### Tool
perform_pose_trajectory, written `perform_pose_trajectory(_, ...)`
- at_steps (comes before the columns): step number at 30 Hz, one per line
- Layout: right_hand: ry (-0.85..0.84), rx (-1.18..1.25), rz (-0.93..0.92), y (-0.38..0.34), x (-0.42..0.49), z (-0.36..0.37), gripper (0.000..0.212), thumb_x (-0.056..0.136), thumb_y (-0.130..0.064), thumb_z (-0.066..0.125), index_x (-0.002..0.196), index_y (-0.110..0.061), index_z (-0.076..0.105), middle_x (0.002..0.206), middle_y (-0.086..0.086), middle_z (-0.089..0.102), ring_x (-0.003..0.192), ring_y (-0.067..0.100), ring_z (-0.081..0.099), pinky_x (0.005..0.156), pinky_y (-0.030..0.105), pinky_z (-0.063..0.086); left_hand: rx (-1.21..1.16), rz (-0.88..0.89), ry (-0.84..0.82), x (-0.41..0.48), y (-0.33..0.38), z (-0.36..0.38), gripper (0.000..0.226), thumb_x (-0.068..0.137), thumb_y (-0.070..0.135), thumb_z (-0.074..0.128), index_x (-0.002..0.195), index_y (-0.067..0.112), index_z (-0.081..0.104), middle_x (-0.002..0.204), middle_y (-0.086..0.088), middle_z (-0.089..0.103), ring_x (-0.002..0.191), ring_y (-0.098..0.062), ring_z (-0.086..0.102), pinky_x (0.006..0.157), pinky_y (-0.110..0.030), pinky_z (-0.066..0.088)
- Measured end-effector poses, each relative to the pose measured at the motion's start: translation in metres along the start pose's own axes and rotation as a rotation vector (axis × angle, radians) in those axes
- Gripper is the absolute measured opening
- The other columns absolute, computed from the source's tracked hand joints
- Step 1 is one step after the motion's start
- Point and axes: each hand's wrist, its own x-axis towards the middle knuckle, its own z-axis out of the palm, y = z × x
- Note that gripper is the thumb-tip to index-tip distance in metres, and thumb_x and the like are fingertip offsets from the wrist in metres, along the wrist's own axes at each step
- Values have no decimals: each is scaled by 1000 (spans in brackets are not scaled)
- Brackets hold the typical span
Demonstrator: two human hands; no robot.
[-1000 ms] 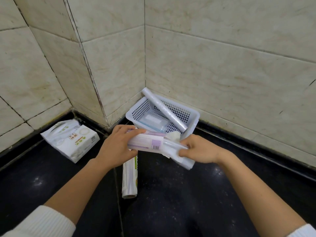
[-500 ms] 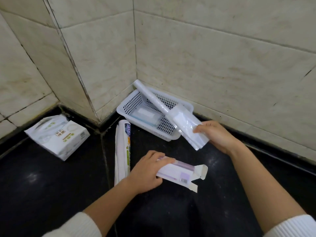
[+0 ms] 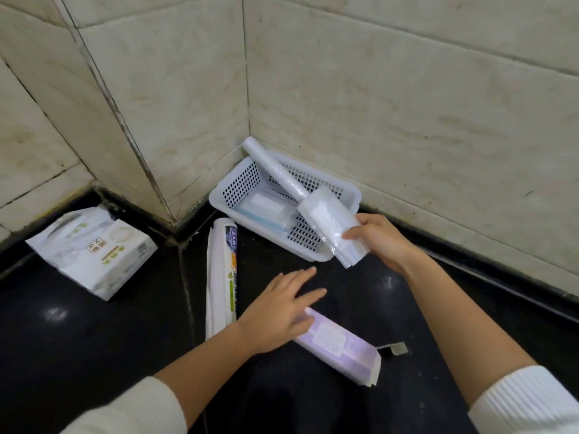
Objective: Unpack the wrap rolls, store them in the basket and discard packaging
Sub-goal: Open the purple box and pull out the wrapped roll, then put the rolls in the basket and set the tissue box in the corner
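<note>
A white perforated basket point(image 3: 238, 189) sits in the tiled corner on the black counter. A long clear wrap roll point(image 3: 275, 170) leans across it, and flat packets point(image 3: 266, 205) lie inside. My right hand point(image 3: 379, 239) grips a short clear wrap roll point(image 3: 332, 227) over the basket's near right rim. My left hand point(image 3: 282, 311) hovers with fingers spread, touching the end of the empty purple-and-white carton point(image 3: 341, 346), which lies flat on the counter with its flap open. A printed, still-wrapped roll point(image 3: 222, 277) lies left of my left hand.
A white soft pack with green print point(image 3: 94, 252) lies at the left by the wall. Tiled walls close the back and left. Black counter stretches in front of and to the right of the carton.
My right hand pulled the short roll out of the carton and carried it to the basket. My left hand lowered the carton onto the counter and released its grip.
</note>
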Motion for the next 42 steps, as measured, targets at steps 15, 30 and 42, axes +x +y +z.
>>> perform_pose_trajectory(15,-137,-543,1,-2,102,79,12,82,-1,54,86,-11,58,79,0,55,68,14,54,57,22,39,63,-521,163,41,-91,-17,79,88,62,-3,152,17,8,161,-16,5,148,-29,3,120,-41,13)
perform_pose_trajectory(30,-6,-1084,-233,-25,84,81,29,90,-34,58,108,-12,62,92,4,64,77,22,59,63,32,46,-226,-502,478,16,-97,-41,56,98,28,44,150,26,24,159,-5,11,146,-20,8,115,-32,12)
perform_pose_trajectory(42,-141,-406,-282,-1,-16,209,23,89,-11,62,108,-5,73,104,9,75,92,14,66,84,18,46,-1038,-1167,536,-112,-79,-9,29,94,22,56,122,19,62,121,-5,64,108,-19,61,101,-43,47)
